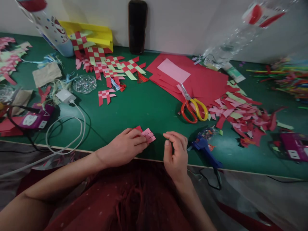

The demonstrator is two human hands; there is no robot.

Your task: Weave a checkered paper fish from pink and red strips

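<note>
Our left hand (126,142) lies over a small pink-and-red paper piece (149,136) at the near edge of the green table (134,109), its fingers closed down on it and its thumb hidden; our right hand (176,149) is beside it, half curled, thumb and forefinger slightly parted, with nothing visible between them. To work this piece well, we should keep the left fingers flat so the strips stay square, and handle the edges lightly with the right fingertips, since thin paper probably creases easily. Counting, we see one pair of scissors (188,97), one blue glue gun (203,144), one phone (137,29), two purple boxes (38,117), two bottles (56,32) and one white adapter (65,96). One small woven paper shape (104,95) lies apart; the others overlap too much to count.
</note>
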